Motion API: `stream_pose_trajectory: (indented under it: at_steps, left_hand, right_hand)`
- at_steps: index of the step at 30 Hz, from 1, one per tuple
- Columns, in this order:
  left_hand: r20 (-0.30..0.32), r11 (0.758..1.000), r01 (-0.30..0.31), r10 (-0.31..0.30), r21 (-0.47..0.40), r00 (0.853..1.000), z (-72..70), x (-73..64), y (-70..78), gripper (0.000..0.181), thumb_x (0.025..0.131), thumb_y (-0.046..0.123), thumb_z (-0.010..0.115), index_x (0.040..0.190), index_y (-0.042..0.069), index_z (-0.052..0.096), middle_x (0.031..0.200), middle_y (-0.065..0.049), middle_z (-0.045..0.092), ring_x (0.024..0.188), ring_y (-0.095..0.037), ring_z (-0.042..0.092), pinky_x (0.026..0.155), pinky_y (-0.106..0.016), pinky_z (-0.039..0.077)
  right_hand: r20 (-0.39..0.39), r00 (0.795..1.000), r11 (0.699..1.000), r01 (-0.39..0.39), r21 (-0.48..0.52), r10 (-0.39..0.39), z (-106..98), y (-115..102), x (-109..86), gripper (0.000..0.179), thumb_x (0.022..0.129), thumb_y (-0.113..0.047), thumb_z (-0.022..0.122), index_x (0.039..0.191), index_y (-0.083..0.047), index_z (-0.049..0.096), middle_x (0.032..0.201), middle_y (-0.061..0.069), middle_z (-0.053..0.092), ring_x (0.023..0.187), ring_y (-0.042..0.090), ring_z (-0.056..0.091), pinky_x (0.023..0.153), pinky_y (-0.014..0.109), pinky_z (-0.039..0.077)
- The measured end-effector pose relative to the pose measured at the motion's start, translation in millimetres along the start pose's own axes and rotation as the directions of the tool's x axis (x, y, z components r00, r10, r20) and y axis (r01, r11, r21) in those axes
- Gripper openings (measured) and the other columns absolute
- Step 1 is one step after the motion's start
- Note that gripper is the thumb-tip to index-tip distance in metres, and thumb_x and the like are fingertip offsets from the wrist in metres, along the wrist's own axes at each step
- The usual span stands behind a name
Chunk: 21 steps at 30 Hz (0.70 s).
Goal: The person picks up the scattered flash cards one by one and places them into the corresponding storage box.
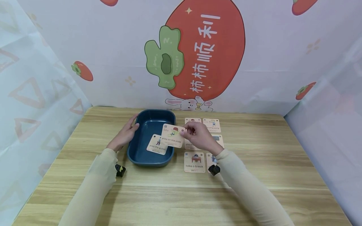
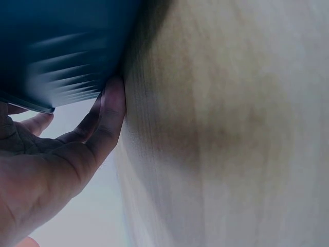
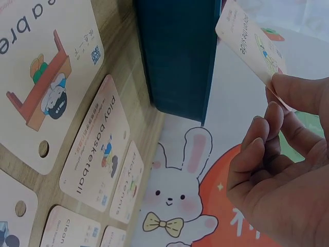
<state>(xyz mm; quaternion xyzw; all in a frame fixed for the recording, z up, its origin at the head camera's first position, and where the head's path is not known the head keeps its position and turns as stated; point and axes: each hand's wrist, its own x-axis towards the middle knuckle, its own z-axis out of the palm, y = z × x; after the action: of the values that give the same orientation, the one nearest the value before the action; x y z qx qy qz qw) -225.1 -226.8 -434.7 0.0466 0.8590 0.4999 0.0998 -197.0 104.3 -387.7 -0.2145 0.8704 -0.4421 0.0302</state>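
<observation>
My right hand [image 1: 195, 134] pinches a "play on the slide" card [image 1: 172, 135] by its right edge, thumb against fingers. The card is tilted over the right side of a dark blue rectangular tray [image 1: 150, 127]. Inside the tray a "play the guitar" card [image 1: 155, 149] shows, partly covered by the held one. At the tray's left side my left hand [image 1: 127, 133] grips the wall, thumb at the rim and fingers along the outside. In the left wrist view, a fingertip [image 2: 114, 92] reaches low on the outer wall, close to the table.
Right of the tray, several picture cards lie in rows, among them "take a break" [image 1: 194, 162], "play basketball" [image 3: 95, 146] and "play tennis" [image 3: 127, 182]. My right forearm hides part of them. The wooden table [image 1: 158, 201] ends at a printed backdrop [image 1: 113, 88].
</observation>
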Motion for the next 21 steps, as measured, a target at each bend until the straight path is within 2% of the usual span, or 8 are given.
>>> stream_pose_trajectory:
  at_steps: [8, 16, 21]
  left_hand:
    - [-0.002, 1.0, -0.007, 0.007, 0.005, 1.0, -0.9, 0.5, 0.6, 0.059, 0.113, 0.028, 0.029, 0.165, 0.019, 0.004, 0.169, -0.016, 0.001, 0.149, -0.052, 0.01, 0.115, -0.069, 0.017]
    - [-0.005, 1.0, 0.0, 0.001, 0.009, 1.0, -1.2, 1.2, -0.7, 0.059, 0.113, 0.027, 0.03, 0.165, 0.019, 0.004, 0.169, -0.016, 0.002, 0.15, -0.051, 0.01, 0.116, -0.068, 0.016]
    - [-0.001, 1.0, -0.003, 0.003, 0.012, 1.0, -0.9, 1.0, -1.6, 0.059, 0.113, 0.027, 0.03, 0.165, 0.019, 0.004, 0.169, -0.017, 0.002, 0.149, -0.051, 0.012, 0.115, -0.069, 0.017]
  right_hand:
    - [0.022, 1.0, 1.0, -0.013, -0.003, 0.013, 5.6, -1.5, 3.2, 0.011, 0.097, -0.015, 0.071, 0.104, -0.007, 0.073, 0.079, 0.004, 0.053, 0.074, 0.02, 0.049, 0.063, 0.03, 0.037]
    - [0.045, 0.997, 0.998, -0.063, -0.015, 0.063, 11.7, 2.3, 4.3, 0.013, 0.096, -0.02, 0.073, 0.106, -0.011, 0.073, 0.079, 0.004, 0.055, 0.076, 0.021, 0.051, 0.062, 0.03, 0.038]
    - [0.074, 0.996, 0.998, -0.051, -0.048, 0.054, 14.3, 5.1, 4.0, 0.015, 0.096, -0.022, 0.073, 0.106, -0.011, 0.073, 0.077, 0.003, 0.055, 0.071, 0.019, 0.051, 0.06, 0.028, 0.037]
